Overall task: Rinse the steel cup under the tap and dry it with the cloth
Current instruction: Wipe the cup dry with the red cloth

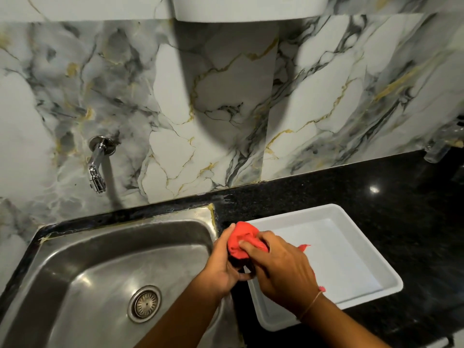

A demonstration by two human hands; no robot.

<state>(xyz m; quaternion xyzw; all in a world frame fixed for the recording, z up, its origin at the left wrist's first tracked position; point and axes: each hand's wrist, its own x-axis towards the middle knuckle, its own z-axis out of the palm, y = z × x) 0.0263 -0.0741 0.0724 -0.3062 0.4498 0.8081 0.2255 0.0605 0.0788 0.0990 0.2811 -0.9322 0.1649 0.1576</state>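
Cup: not directly visible. It is judged to sit inside the bunched red cloth (242,243), held between both hands above the join of sink (105,262) and tray (351,247); only a dark gap shows beneath the cloth.

Left hand (224,262) is curled closed around the bundle from the sink side. Right hand (278,262) is closed over the cloth from the tray side, fingers (251,247) pressing it in.

Handling, as judged: a steel cup is light, rigid and unbreakable, but slick while wet. The cloth is soft and gives grip. Best held around the body with one hand while the other works the cloth.

Tap (96,169) shows no water running. Tray lies on the black desk (376,177), empty. Drying appears under way.
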